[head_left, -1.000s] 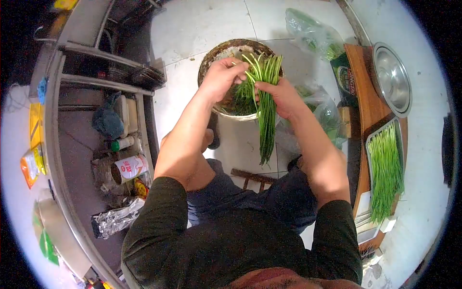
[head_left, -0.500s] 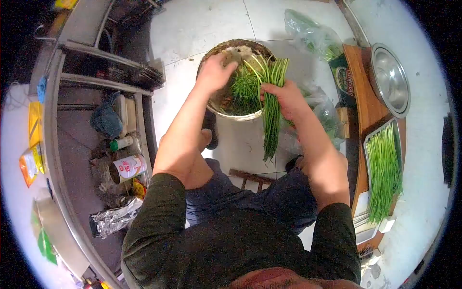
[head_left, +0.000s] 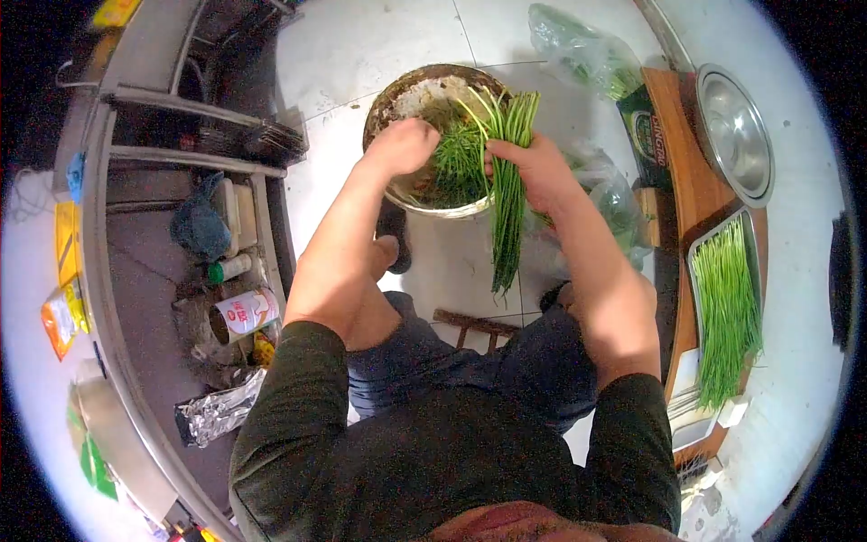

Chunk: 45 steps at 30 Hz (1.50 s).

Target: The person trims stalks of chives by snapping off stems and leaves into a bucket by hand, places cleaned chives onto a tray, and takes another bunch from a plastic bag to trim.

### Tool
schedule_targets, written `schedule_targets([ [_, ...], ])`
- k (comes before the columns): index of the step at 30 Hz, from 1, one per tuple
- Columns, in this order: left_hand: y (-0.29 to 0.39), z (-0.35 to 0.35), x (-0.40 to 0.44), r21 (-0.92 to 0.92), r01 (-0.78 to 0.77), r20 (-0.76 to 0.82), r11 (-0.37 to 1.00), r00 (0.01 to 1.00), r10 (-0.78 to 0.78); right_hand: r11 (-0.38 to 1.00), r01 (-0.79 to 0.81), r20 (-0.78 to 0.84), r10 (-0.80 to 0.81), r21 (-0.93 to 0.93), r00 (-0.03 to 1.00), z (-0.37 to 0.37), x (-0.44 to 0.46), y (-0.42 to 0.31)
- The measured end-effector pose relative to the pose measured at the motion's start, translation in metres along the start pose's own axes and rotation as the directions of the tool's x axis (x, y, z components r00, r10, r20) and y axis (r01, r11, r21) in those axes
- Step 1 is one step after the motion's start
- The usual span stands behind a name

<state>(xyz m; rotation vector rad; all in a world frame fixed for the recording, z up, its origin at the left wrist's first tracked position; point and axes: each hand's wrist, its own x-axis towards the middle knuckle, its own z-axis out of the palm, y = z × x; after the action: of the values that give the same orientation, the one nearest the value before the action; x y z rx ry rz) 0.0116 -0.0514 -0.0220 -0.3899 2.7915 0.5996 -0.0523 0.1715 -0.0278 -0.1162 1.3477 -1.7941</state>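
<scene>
My right hand (head_left: 526, 170) is wrapped round a bunch of long green chives (head_left: 508, 217), pale ends up and darker tips hanging down past the bucket's rim. A few pale stalks splay out to the left above the thumb. My left hand (head_left: 404, 147) is over the left part of a round, dirty bucket (head_left: 465, 212), fingers curled closed; whatever they hold, if anything, is hidden. Green scraps (head_left: 459, 167) lie heaped in the bucket below both hands. At the right, more chives (head_left: 725, 312) lie lined up on a metal tray (head_left: 749, 237).
A steel bowl (head_left: 733, 135) stands on the wooden board (head_left: 686, 194) at right. Plastic bags of greens (head_left: 587, 59) lie on the floor beyond. On the left, a shelf holds a white can (head_left: 248, 314) and crumpled foil (head_left: 217, 411). A small wooden stool (head_left: 474, 321) shows between my legs.
My left hand has dropped slightly, and its fingers have gone from loosely spread to curled. My right hand still holds the chives in nearly the same place. The view has shifted slightly.
</scene>
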Motion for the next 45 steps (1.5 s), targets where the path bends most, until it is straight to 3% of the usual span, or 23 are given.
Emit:
schedule_targets([
  [6, -0.007, -0.001, 0.000, -0.005, -0.114, -0.159, 0.993, 0.981, 0.112, 0.996, 0.070, 0.039, -0.072, 0.046, 0.997, -0.001, 0.002, -0.001],
  [7, 0.003, -0.007, -0.002, -0.030, -0.050, -0.119, 0.998, 0.992, 0.046, 0.998, 0.055, 0.027, -0.056, 0.041, 0.998, 0.001, 0.001, -0.003],
  [9, 0.011, -0.001, -0.002, -0.336, -0.158, -0.206, 0.928, 0.974, 0.091, 0.999, 0.024, 0.010, -0.025, 0.030, 1.000, 0.005, -0.001, -0.004],
  [10, 0.017, 0.002, -0.003, -0.475, -0.215, -0.253, 0.853, 0.962, 0.101, 0.999, 0.020, 0.016, -0.021, 0.037, 1.000, 0.005, -0.002, -0.005],
  [11, 0.025, 0.005, -0.004, -0.783, -0.124, -0.132, 0.610, 0.991, 0.032, 0.999, 0.015, 0.023, -0.016, 0.044, 1.000, 0.006, -0.002, -0.005],
  [14, 0.030, 0.009, 0.000, -0.906, -0.102, -0.076, 0.412, 0.994, 0.078, 1.000, 0.006, 0.032, -0.007, 0.028, 0.999, 0.008, -0.002, -0.004],
  [15, 0.031, 0.008, -0.002, -0.901, -0.089, -0.072, 0.425, 0.996, 0.056, 1.000, 0.004, 0.034, -0.004, 0.016, 0.999, 0.009, -0.002, -0.002],
  [18, 0.031, 0.008, -0.004, -0.998, 0.013, 0.017, 0.066, 0.998, 0.057, 0.993, 0.002, 0.042, -0.008, 0.121, 0.999, 0.012, -0.003, -0.002],
  [21, 0.028, 0.004, -0.006, -0.999, -0.003, 0.001, 0.037, 0.996, 0.092, 0.980, -0.022, -0.028, 0.028, 0.196, 0.999, 0.018, -0.007, -0.011],
  [24, 0.031, -0.001, -0.009, -0.999, -0.005, -0.007, -0.034, 0.997, 0.078, 0.970, 0.054, 0.057, -0.069, 0.236, 0.996, 0.016, -0.003, -0.011],
  [27, 0.021, 0.001, -0.003, -0.997, -0.075, -0.075, -0.009, 0.992, 0.104, 0.948, 0.078, 0.009, -0.085, 0.307, 0.996, 0.011, 0.001, -0.006],
  [30, 0.017, -0.007, -0.005, -0.991, -0.131, -0.131, -0.003, 0.989, 0.066, 0.949, 0.139, -0.160, -0.096, 0.282, 0.982, 0.010, 0.002, -0.009],
  [31, 0.005, -0.007, -0.002, -0.990, -0.137, -0.136, 0.006, 0.983, 0.123, 0.946, 0.178, -0.212, -0.122, 0.270, 0.970, 0.007, 0.004, -0.010],
  [33, -0.008, 0.006, 0.001, -0.848, -0.395, -0.399, 0.355, 0.915, 0.065, 0.937, 0.252, -0.310, -0.171, 0.241, 0.935, -0.009, 0.007, -0.014],
  [36, -0.052, 0.020, 0.010, -0.902, -0.379, -0.373, 0.204, 0.925, 0.073, 0.963, 0.241, -0.493, -0.269, -0.122, 0.827, -0.043, 0.014, -0.025],
  [38, -0.070, 0.012, 0.010, -0.971, -0.168, -0.201, -0.170, 0.960, 0.197, 0.909, 0.221, -0.541, -0.392, -0.354, 0.744, -0.060, 0.009, -0.033],
  [41, -0.095, 0.024, 0.023, -0.965, -0.225, -0.252, -0.134, 0.938, 0.237, 0.745, 0.143, -0.564, -0.602, -0.652, 0.566, -0.078, 0.000, -0.047],
  [42, -0.088, 0.019, 0.019, -0.961, -0.271, -0.276, -0.057, 0.928, 0.249, 0.674, 0.100, -0.550, -0.671, -0.732, 0.497, -0.080, -0.004, -0.052],
  [44, -0.057, -0.001, 0.001, -0.928, -0.360, -0.322, 0.096, 0.905, 0.277, 0.770, 0.154, -0.580, -0.581, -0.620, 0.570, -0.075, -0.020, -0.071],
  [45, -0.043, -0.006, -0.006, -0.918, -0.365, -0.330, 0.152, 0.919, 0.217, 0.813, 0.174, -0.591, -0.533, -0.555, 0.605, -0.074, -0.026, -0.075],
])
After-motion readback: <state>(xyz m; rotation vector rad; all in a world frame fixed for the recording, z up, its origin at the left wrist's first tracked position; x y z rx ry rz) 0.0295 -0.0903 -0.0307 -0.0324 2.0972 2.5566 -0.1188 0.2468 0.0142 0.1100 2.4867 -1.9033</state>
